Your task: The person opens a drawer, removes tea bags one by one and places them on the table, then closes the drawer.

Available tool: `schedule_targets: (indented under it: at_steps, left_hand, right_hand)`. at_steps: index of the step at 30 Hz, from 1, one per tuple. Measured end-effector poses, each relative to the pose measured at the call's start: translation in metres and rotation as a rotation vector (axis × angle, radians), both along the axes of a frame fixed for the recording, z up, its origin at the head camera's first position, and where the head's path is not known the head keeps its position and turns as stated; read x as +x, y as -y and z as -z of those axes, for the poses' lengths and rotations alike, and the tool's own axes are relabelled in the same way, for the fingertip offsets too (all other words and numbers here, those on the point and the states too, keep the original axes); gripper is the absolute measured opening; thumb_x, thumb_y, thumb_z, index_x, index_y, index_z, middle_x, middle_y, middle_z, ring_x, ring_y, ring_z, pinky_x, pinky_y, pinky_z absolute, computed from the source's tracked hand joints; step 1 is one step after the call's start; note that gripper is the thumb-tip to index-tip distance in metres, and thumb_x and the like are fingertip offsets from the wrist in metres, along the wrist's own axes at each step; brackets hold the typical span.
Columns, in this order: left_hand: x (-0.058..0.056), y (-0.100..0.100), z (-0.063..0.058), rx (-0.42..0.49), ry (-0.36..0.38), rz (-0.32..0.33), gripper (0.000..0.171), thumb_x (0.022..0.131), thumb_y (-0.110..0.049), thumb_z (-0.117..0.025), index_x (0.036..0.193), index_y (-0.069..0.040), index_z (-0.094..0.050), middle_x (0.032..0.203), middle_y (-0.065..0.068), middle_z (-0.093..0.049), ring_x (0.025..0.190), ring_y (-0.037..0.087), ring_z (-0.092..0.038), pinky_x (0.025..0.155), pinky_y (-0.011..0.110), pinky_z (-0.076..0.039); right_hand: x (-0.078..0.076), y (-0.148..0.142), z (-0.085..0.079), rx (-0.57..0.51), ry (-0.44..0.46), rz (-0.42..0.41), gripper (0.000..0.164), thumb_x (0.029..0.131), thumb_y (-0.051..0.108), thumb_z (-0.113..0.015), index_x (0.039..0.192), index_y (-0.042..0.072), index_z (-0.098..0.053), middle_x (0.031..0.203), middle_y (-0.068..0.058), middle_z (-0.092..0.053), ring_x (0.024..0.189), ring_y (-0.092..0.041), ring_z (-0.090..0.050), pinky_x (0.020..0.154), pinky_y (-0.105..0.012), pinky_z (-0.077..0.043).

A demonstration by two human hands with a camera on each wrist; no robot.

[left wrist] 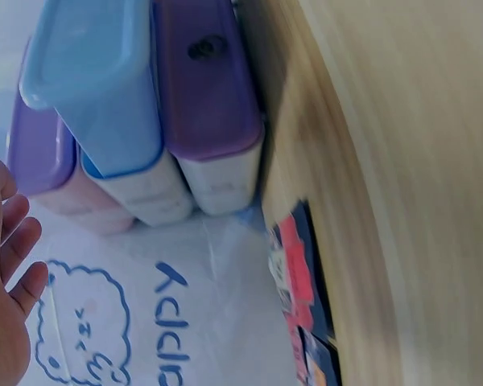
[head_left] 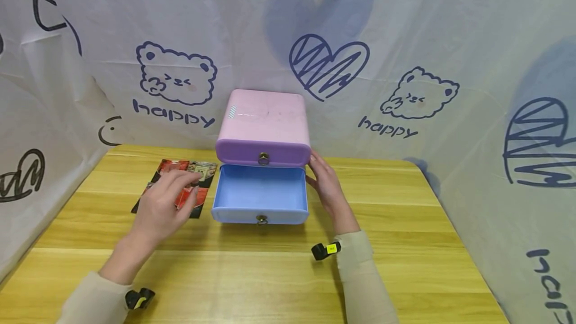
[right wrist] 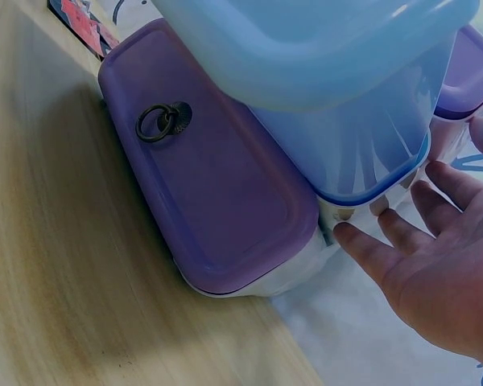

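Observation:
A small drawer cabinet with a pink top (head_left: 270, 116) stands against the back cloth. Its blue drawer (head_left: 261, 216) is pulled out and bare inside, with a ring pull on the front. Above it the purple drawer (head_left: 238, 151) is closed. Another purple drawer (right wrist: 217, 161), also closed, sits at the bottom. My right hand (head_left: 327, 184) rests its spread fingers against the cabinet's right side. To the left of the cabinet, my left hand (head_left: 164, 206) hovers with loosely bent fingers and nothing in it. Flat red-and-black printed packets (head_left: 204, 171) lie beneath and partly hidden by that hand.
The wooden table (head_left: 396, 244) runs up to a white cloth (head_left: 252, 24) printed with bears and hearts, which also hangs at both sides. A black strap device (head_left: 139, 299) is on the left wrist, another (head_left: 325, 250) on the right.

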State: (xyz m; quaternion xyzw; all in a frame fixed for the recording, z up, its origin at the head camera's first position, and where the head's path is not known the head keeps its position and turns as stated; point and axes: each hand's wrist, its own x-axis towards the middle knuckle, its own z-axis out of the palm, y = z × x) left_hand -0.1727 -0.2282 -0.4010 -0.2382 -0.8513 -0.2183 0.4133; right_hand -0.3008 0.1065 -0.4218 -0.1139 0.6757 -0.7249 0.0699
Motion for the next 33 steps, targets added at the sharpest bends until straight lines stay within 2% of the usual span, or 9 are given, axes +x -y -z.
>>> schedule_targets:
  at_steps: [7, 12, 17, 21, 24, 29, 33]
  left_hand:
    - [0.004, -0.022, -0.005, -0.021, -0.079, 0.083, 0.027, 0.080, -0.017, -0.057, 0.105, -0.008, -0.064, 0.099, 0.006, -0.062, 0.087, 0.020, -0.055, 0.063, 0.041, -0.051]
    - [0.008, -0.034, -0.008, -0.070, -0.126, 0.119, 0.026, 0.081, -0.016, -0.057, 0.104, -0.008, -0.065, 0.098, 0.007, -0.062, 0.086, 0.021, -0.055, 0.062, 0.041, -0.051]
    - [0.010, -0.046, -0.011, -0.119, -0.207, 0.163, 0.025, 0.079, -0.013, -0.059, 0.102, -0.008, -0.066, 0.094, 0.007, -0.062, 0.081, 0.022, -0.057, 0.055, 0.039, -0.051]
    - [0.011, -0.055, -0.011, -0.147, -0.243, 0.197, 0.024, 0.078, -0.012, -0.061, 0.101, -0.008, -0.066, 0.093, 0.008, -0.062, 0.080, 0.021, -0.057, 0.058, 0.038, -0.052]
    - [0.013, -0.060, -0.010, -0.174, -0.257, 0.216, 0.022, 0.081, -0.013, -0.060, 0.101, -0.008, -0.066, 0.094, 0.008, -0.062, 0.081, 0.022, -0.057, 0.060, 0.039, -0.052]
    - [0.015, -0.066, -0.007, -0.240, -0.256, 0.235, 0.021, 0.089, -0.014, -0.051, 0.102, -0.008, -0.066, 0.096, 0.008, -0.062, 0.083, 0.023, -0.056, 0.062, 0.038, -0.052]
    - [0.015, -0.072, -0.004, -0.292, -0.249, 0.253, 0.024, 0.090, -0.012, -0.047, 0.103, -0.009, -0.067, 0.097, 0.006, -0.063, 0.086, 0.022, -0.055, 0.065, 0.036, -0.052]
  right_hand:
    - [0.000, 0.000, 0.001, 0.002, -0.005, -0.002, 0.050, 0.089, 0.050, -0.047, 0.134, 0.028, -0.043, 0.141, 0.005, -0.037, 0.123, -0.009, -0.032, 0.103, -0.050, -0.030]
    - [0.000, 0.000, 0.001, 0.001, -0.001, -0.004, 0.050, 0.089, 0.049, -0.047, 0.134, 0.028, -0.043, 0.141, 0.005, -0.037, 0.123, -0.008, -0.032, 0.103, -0.049, -0.031]
    - [0.000, 0.000, 0.000, -0.006, 0.004, -0.012, 0.050, 0.090, 0.047, -0.046, 0.135, 0.026, -0.042, 0.141, 0.005, -0.036, 0.123, -0.008, -0.031, 0.103, -0.048, -0.030]
    - [0.000, -0.001, 0.000, -0.001, 0.009, -0.007, 0.050, 0.090, 0.048, -0.046, 0.135, 0.027, -0.043, 0.141, 0.005, -0.036, 0.123, -0.007, -0.032, 0.103, -0.048, -0.029]
    - [0.000, 0.000, 0.000, -0.001, 0.008, -0.003, 0.051, 0.089, 0.050, -0.047, 0.134, 0.027, -0.043, 0.141, 0.005, -0.036, 0.123, -0.008, -0.031, 0.103, -0.050, -0.029]
    - [0.001, 0.000, 0.000, 0.013, 0.002, 0.006, 0.052, 0.088, 0.052, -0.047, 0.134, 0.028, -0.043, 0.141, 0.006, -0.036, 0.124, -0.009, -0.031, 0.103, -0.051, -0.029]
    - [0.001, 0.000, 0.000, 0.008, 0.000, 0.004, 0.052, 0.088, 0.051, -0.047, 0.134, 0.028, -0.043, 0.141, 0.005, -0.036, 0.124, -0.009, -0.031, 0.103, -0.051, -0.029]
